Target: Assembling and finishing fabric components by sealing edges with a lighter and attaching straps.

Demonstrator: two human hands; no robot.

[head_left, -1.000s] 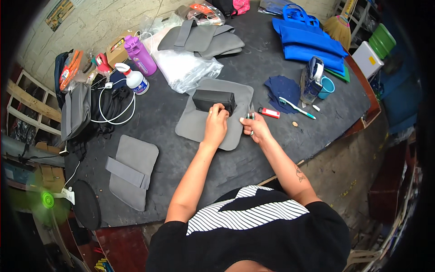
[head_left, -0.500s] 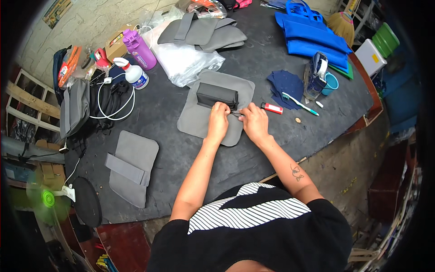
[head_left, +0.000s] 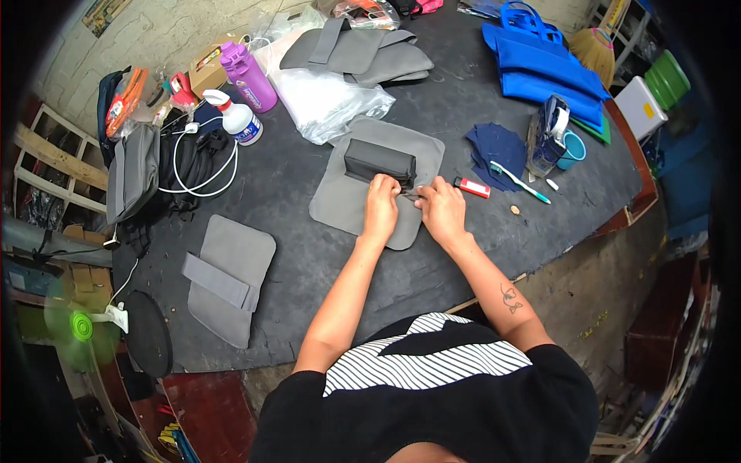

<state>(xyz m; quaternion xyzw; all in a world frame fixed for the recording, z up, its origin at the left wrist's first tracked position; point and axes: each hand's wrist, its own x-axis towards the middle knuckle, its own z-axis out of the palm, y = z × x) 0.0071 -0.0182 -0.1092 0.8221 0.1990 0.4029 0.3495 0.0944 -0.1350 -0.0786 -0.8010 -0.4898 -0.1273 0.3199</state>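
Landmark is the grey fabric panel (head_left: 351,202): bare black tabletop (head_left: 432,266) runs along its near edge and off to its left as far as the grey strapped piece (head_left: 225,276), so that side is open for a hand. Right of it, a red lighter (head_left: 471,187), toothbrush (head_left: 519,182) and navy scraps (head_left: 494,145) crowd the way. Behind it, a clear plastic bag (head_left: 328,96) and stacked grey pieces (head_left: 363,52) block; spray bottle (head_left: 235,117) and white cable (head_left: 202,166) sit back-left.

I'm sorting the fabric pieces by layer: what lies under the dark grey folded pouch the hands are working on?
The dark grey pouch lies on a light grey fabric panel spread on the black table. Left hand and right hand cover the panel's near part; anything beneath it is hidden.
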